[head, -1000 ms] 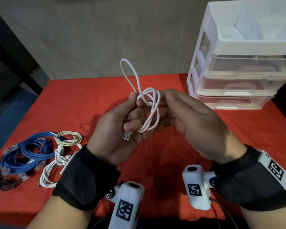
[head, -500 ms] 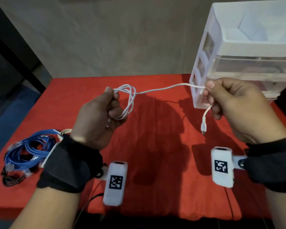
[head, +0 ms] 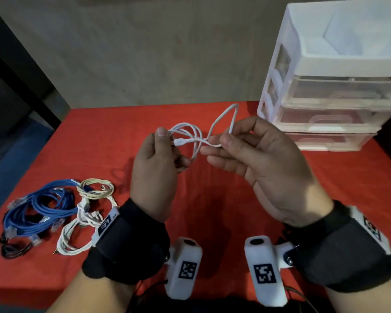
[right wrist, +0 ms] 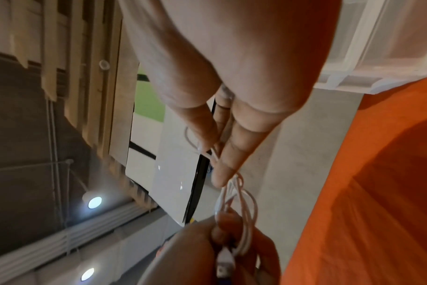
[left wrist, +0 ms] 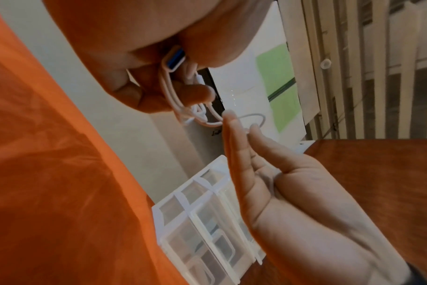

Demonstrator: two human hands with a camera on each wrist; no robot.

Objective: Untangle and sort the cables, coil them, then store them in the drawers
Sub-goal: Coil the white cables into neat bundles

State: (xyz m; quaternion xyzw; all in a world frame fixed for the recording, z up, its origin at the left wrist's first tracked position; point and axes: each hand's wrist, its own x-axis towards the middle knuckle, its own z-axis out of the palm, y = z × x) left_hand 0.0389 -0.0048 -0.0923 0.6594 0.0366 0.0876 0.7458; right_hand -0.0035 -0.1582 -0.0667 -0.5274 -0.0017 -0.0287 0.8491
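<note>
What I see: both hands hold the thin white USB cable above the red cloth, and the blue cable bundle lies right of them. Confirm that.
One thing is wrong: the blue cable bundle lies left of the hands, as the head view shows. The left hand and right hand do hold the thin white USB cable above the red cloth.

Both hands raised, close together, wrists strapped. Left hand [head: 155, 168] fingers curled, thumb up, gripping the white cable [head: 191, 141] coil. Right hand [head: 264, 168] pinches the cable between thumb and forefinger, other fingers extended.
</note>
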